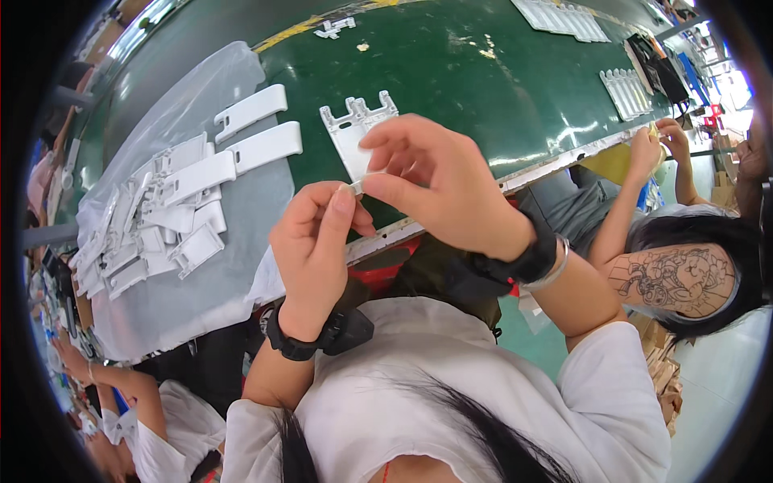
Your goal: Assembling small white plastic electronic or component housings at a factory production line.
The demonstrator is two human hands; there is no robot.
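Between my left hand and my right hand is a small white piece, too small to tell its kind. My left thumb and forefinger pinch it. The tip of my right thumb presses against its other side, and my right fingers curve above. Just beyond my hands, a white plastic plate with prongs on its far end and a slot lies on the green table; my right hand partly covers it.
To the left, clear plastic sheeting bears a heap of white plastic parts and two long white covers. A small white part lies far off. White ribbed parts lie at right, near a co-worker's hands. Another person sits at lower left.
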